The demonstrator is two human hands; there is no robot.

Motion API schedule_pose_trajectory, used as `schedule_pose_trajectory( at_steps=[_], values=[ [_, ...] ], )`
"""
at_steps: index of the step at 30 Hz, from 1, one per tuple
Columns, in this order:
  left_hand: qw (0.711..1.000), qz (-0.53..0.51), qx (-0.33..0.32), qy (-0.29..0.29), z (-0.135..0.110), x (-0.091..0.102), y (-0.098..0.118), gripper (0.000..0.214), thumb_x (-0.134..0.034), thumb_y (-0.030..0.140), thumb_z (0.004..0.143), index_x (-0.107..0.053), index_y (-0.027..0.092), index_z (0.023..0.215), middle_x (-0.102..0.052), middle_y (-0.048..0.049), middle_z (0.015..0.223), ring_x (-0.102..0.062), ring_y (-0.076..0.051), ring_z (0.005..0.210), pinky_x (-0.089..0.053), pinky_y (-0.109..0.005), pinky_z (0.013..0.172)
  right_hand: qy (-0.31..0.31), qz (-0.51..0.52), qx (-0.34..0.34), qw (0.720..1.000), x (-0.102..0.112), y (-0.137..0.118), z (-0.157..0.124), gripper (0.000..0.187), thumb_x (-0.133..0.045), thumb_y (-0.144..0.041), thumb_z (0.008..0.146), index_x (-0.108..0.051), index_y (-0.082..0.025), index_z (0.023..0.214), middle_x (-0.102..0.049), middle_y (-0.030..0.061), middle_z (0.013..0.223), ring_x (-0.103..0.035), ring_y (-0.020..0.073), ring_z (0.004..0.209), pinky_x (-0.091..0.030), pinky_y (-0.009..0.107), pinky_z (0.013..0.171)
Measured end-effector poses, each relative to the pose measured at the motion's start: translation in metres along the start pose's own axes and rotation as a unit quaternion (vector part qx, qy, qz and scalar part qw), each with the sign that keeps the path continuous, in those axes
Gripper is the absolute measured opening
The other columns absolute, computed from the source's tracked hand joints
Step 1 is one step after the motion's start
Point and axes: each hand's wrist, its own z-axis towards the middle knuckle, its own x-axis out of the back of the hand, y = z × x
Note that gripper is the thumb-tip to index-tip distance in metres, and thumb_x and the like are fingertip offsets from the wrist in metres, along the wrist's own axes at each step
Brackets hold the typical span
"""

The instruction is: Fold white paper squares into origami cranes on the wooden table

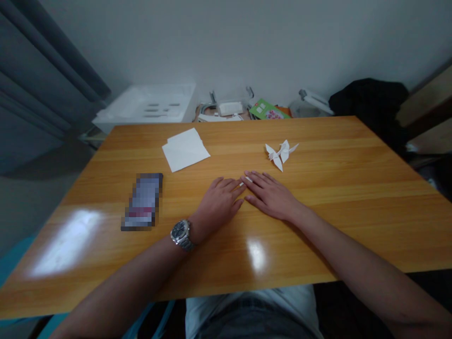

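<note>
The left hand (219, 202) and the right hand (270, 195) are resting palm-down on the wooden tabletop (353, 197), both open and grasping nothing, with their fingertips nearly meeting just below the white origami crane (280, 154). The right hand is lying nearest the crane without touching it, leaving its thin paper wings undisturbed. Left of the crane, folded white paper (185, 149) is lying flat, and a pixelated phone (143, 202) is sitting farther left.

An origami crane (280, 154) sits right of paper (186, 150) on the table (335, 226).
</note>
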Motion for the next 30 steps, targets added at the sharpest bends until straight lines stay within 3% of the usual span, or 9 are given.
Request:
schedule_pose_trajectory(
  at_steps=[17, 25, 30],
  values=[
    [1.0, 0.028, 0.0, -0.009, 0.0, 0.0015, 0.0018, 0.04, -0.052, 0.032, 0.102, -0.058, 0.02, 0.14, -0.061, -0.0082, 0.144, -0.057, -0.026, 0.124, -0.037, -0.046, 0.111, -0.035, -0.021, -0.025, 0.999, -0.0033, 0.0011, 0.0008, 0.067, -0.031, -0.054, 0.106, -0.029, -0.016, 0.162, -0.031, 0.0114, 0.167, -0.027, 0.0251, 0.156, -0.023, 0.051, 0.128],
    [1.0, 0.003, 0.017, -0.003, 0.0008, 0.004, 0.0006, 0.041, -0.056, 0.033, 0.099, -0.06, 0.021, 0.138, -0.062, -0.0072, 0.143, -0.057, -0.027, 0.125, -0.037, -0.048, 0.112, -0.031, -0.022, -0.03, 0.999, -0.0036, 0.0017, 0.0021, 0.065, -0.031, -0.053, 0.107, -0.029, -0.02, 0.163, -0.029, 0.0072, 0.168, -0.026, 0.0257, 0.156, -0.023, 0.05, 0.128],
    [1.0, 0.0, 0.015, 0.0, 0.0003, 0.0024, -0.0014, 0.04, -0.055, 0.034, 0.099, -0.062, 0.021, 0.137, -0.061, -0.0082, 0.145, -0.057, -0.028, 0.125, -0.038, -0.049, 0.112, -0.014, -0.013, -0.045, 0.999, -0.0057, 0.0049, 0.0012, 0.067, -0.032, -0.054, 0.106, -0.025, -0.019, 0.164, -0.028, 0.0102, 0.168, -0.026, 0.0244, 0.156, -0.023, 0.048, 0.128]
  ],
)
